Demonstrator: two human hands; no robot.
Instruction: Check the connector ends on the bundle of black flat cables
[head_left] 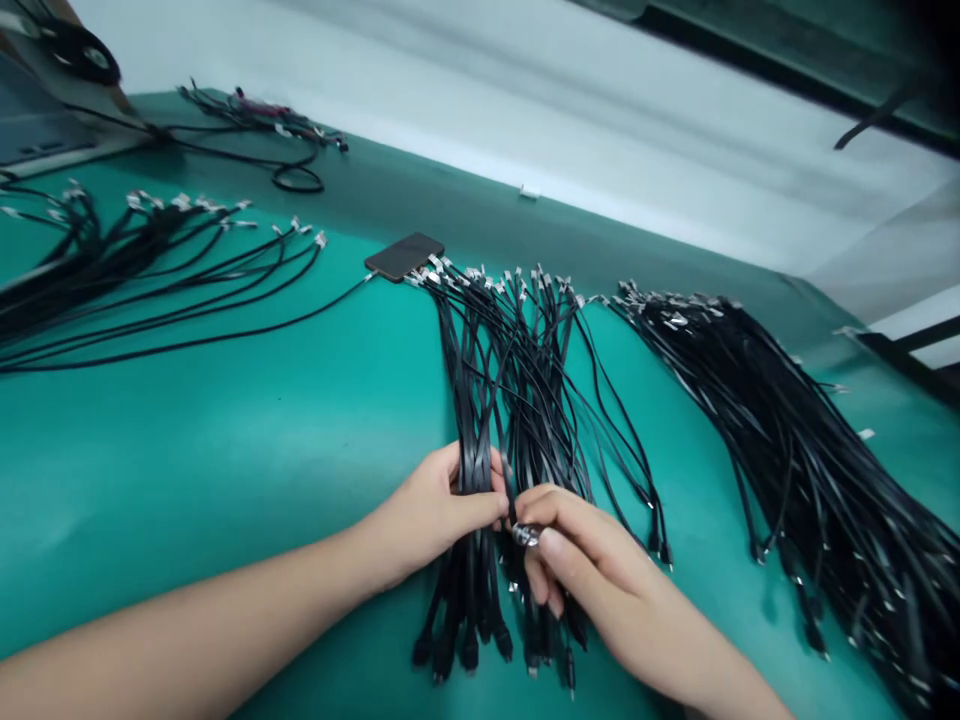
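Clasping black cables [474, 475] in front of the smartphone [405, 257], left hand [431, 510] is bunching; right hand [600, 555] is pinching a connector [526, 535]; more are lying ungathered.

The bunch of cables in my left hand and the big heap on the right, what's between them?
More black cables, your right hand over their lower part, then some green tabletop: the head view shows it.

The left hand [439, 510] hides part of its cable bundle [473, 425].
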